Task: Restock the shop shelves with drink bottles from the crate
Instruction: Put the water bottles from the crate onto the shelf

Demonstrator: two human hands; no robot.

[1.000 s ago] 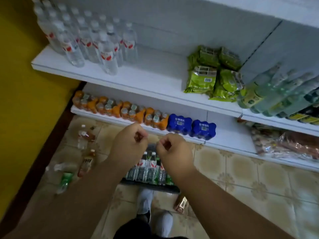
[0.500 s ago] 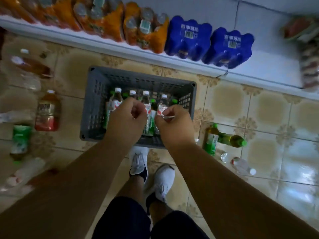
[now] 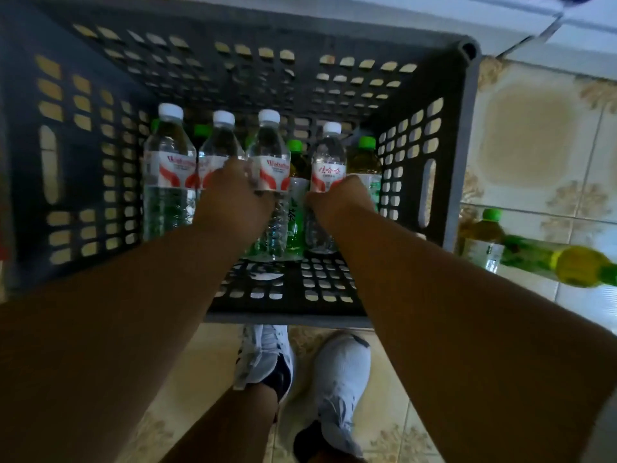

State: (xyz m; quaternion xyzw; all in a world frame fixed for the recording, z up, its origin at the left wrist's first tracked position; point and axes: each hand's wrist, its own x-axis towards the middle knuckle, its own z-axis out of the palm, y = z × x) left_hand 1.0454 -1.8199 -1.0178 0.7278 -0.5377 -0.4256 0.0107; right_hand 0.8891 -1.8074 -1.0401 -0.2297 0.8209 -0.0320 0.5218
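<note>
Crate [image 3: 464, 135] of grey plastic stands on the tiled floor under me, and both my hands are down inside it among the bottles.

My left hand [image 3: 233, 198] is on the clear water bottles; its fingers curl forward around the third water bottle [image 3: 268, 152] from the left, at the label, and I judge that it grips this one, though the fingertips are hidden behind the hand. Just to the left of these fingers stands the second water bottle [image 3: 222, 145], touching the hand, and further left the first water bottle [image 3: 168, 152]. My right hand [image 3: 340, 198] is closed on the fourth water bottle [image 3: 329, 162], also at the label, with a green-capped tea bottle [image 3: 365, 158] just beside its knuckles on the right.

To do this step well, I think each hand should close firmly at the waist of its bottle and lift straight up. The bottles stand tightly packed, so a tilted pull may knock over the neighbours. The thin plastic will probably dent, so I would squeeze only as much as needed.

I count four white-capped water bottles in the crate. Green caps I count at least four behind and between them, but some are half hidden, so I cannot tell the exact number. Right of the crate, well apart from my fingers, two tea bottles [image 3: 480, 238] are on the floor, one upright and one lying down.
</note>
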